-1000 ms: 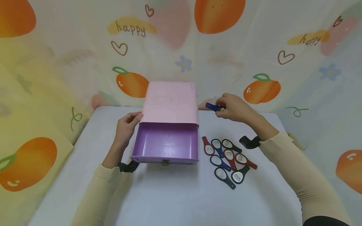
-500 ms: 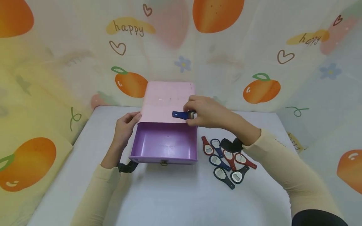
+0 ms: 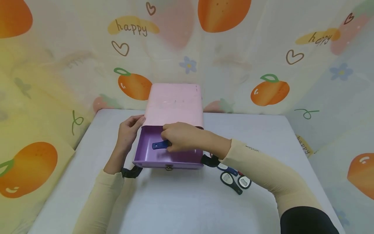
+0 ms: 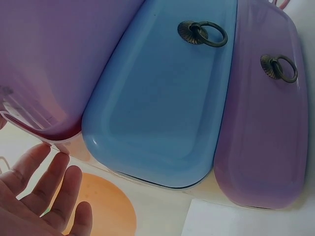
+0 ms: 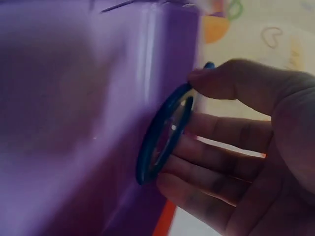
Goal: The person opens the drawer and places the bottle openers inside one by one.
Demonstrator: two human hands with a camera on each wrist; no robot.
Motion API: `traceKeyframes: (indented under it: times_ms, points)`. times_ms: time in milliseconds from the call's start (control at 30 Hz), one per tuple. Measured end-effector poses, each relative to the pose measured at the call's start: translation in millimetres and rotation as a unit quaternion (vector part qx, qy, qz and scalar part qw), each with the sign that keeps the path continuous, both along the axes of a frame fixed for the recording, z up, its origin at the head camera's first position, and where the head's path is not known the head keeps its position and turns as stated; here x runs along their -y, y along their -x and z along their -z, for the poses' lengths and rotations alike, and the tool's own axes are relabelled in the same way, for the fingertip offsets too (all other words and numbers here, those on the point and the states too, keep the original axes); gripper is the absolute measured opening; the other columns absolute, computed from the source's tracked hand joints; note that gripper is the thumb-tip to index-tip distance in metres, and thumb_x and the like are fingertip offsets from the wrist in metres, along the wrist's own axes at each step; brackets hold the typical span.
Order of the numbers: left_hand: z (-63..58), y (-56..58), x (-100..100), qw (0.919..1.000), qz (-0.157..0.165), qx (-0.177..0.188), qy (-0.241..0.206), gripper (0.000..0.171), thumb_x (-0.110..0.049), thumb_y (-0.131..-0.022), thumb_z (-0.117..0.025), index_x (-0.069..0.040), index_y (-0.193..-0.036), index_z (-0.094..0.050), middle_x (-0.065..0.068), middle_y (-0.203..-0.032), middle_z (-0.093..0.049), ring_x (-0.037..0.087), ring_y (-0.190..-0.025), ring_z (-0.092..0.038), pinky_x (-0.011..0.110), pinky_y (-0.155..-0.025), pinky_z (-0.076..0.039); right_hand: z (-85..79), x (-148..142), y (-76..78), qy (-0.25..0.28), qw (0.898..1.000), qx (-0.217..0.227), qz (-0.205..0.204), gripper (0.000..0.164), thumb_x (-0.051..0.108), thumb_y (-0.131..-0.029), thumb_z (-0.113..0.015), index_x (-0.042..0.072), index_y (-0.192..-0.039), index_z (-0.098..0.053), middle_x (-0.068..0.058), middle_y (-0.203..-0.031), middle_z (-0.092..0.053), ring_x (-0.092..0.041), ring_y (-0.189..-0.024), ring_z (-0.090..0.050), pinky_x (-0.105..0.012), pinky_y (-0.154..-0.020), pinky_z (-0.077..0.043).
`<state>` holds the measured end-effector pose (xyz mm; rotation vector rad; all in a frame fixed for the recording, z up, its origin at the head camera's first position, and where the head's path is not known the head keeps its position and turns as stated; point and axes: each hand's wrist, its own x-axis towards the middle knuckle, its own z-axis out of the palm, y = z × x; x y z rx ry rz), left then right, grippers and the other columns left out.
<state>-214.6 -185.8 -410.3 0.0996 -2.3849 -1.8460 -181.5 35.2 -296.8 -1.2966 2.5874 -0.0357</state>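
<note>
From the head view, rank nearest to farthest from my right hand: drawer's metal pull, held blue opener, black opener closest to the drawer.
1. Blue opener, in your right hand.
2. Metal pull, front of the drawer.
3. Black opener, off the drawer's front right corner.

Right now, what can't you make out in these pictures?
Head view: round end of the blue tool, hidden by the right hand.
Head view: parts of the other tools, covered by the right sleeve.
Left wrist view: part of the left hand, cut off by edges.
Right wrist view: fine detail of purple drawer, blurred.
</note>
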Motion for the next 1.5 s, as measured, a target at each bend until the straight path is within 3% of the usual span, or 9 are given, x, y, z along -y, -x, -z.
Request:
traceKeyframes:
  times_ms: [200, 533, 733, 933, 1033, 1200, 1267, 1367, 1500]
  points:
    - [-0.4, -0.6, -1, 1.0000, 0.002, 0.000, 0.002, 0.051, -0.043, -0.094, -0.061, -0.001, -0.124, -0.063, 0.013, -0.122, -0.065, 0.008, -0.105, -0.056, 0.044, -0.108, -0.041, 11.2, 7, 0.9, -0.049, 0.999, 0.003, -0.006, 0.019, 0.025, -0.088, -0.070, 0.012, -0.102, -0.070, 0.001, -0.093, -0.062, -0.012, -0.080, -0.052, -0.025, -0.073, -0.047]
    - [1.2, 1.0, 1, 1.0000, 0.000, -0.003, 0.003, 0.051, -0.043, -0.094, -0.062, -0.002, -0.124, -0.063, 0.011, -0.121, -0.065, 0.009, -0.106, -0.056, 0.040, -0.105, -0.042, 20.4, 8, 2.7, -0.087, 0.996, 0.018, -0.027, 0.020, 0.024, -0.089, -0.068, 0.012, -0.106, -0.070, 0.001, -0.098, -0.063, -0.012, -0.081, -0.054, -0.026, -0.076, -0.050]
    - [0.8, 0.9, 1, 1.0000, 0.003, -0.002, 0.001, 0.051, -0.043, -0.094, -0.062, -0.002, -0.124, -0.063, 0.013, -0.123, -0.064, 0.009, -0.107, -0.056, 0.042, -0.108, -0.041, 21.5, 8, 0.2, -0.112, 0.993, 0.034, -0.028, 0.014, 0.021, -0.088, -0.069, 0.012, -0.099, -0.068, 0.002, -0.091, -0.061, -0.012, -0.076, -0.049, -0.025, -0.070, -0.045]
    - [-0.6, 1.2, 1, 1.0000, 0.003, 0.001, -0.001, 0.050, -0.042, -0.094, -0.062, -0.002, -0.124, -0.063, 0.006, -0.117, -0.066, 0.007, -0.105, -0.057, 0.033, -0.101, -0.043, 20.4, 7, -0.4, -0.123, 0.991, 0.048, -0.021, 0.009, 0.020, -0.090, -0.065, 0.013, -0.095, -0.066, 0.003, -0.085, -0.058, -0.012, -0.075, -0.048, -0.024, -0.068, -0.043]
    - [-1.9, 0.8, 1, 1.0000, 0.004, 0.000, 0.001, 0.049, -0.041, -0.094, -0.062, -0.002, -0.124, -0.063, 0.000, -0.113, -0.066, 0.006, -0.103, -0.057, 0.029, -0.098, -0.043, 12.9, 0, 1.7, -0.103, 0.993, 0.059, -0.005, 0.012, 0.022, -0.091, -0.064, 0.013, -0.098, -0.068, 0.002, -0.088, -0.062, -0.012, -0.078, -0.052, -0.024, -0.071, -0.046]
    - [-2.2, 1.0, 1, 1.0000, 0.004, 0.000, 0.003, 0.051, -0.043, -0.094, -0.062, -0.003, -0.125, -0.063, -0.003, -0.111, -0.066, 0.007, -0.104, -0.057, 0.029, -0.097, -0.043, -16.2, -29, 8.1, -0.032, 0.998, 0.057, 0.012, 0.028, 0.027, -0.091, -0.067, 0.008, -0.111, -0.069, -0.004, -0.102, -0.067, -0.017, -0.091, -0.058, -0.032, -0.087, -0.050]
    - [-1.5, 1.2, 1, 1.0000, 0.002, -0.002, 0.003, 0.052, -0.044, -0.093, -0.062, -0.003, -0.124, -0.063, -0.001, -0.113, -0.066, 0.008, -0.103, -0.057, 0.029, -0.096, -0.043, -27.3, -45, 10.0, 0.003, 0.998, 0.055, 0.021, 0.030, 0.027, -0.090, -0.068, 0.007, -0.112, -0.069, -0.004, -0.100, -0.066, -0.018, -0.091, -0.059, -0.033, -0.085, -0.050]
    - [-0.7, 0.8, 0, 1.0000, 0.001, -0.002, 0.004, 0.051, -0.043, -0.093, -0.062, -0.002, -0.124, -0.063, -0.001, -0.112, -0.065, 0.008, -0.103, -0.057, 0.028, -0.095, -0.043, -37.5, -69, 12.2, 0.050, 0.996, 0.055, 0.048, 0.028, 0.027, -0.090, -0.068, 0.008, -0.111, -0.070, -0.003, -0.096, -0.066, -0.018, -0.089, -0.059, -0.032, -0.081, -0.051]
    - [-1.1, 1.2, -1, 1.0000, 0.002, -0.004, -0.004, 0.050, -0.041, -0.094, -0.063, -0.001, -0.123, -0.064, -0.010, -0.105, -0.064, 0.007, -0.101, -0.057, 0.024, -0.092, -0.044, -43.6, -102, 16.0, 0.102, 0.989, 0.066, 0.080, 0.026, 0.025, -0.091, -0.068, 0.008, -0.110, -0.070, -0.004, -0.101, -0.067, -0.019, -0.095, -0.061, -0.035, -0.086, -0.053]
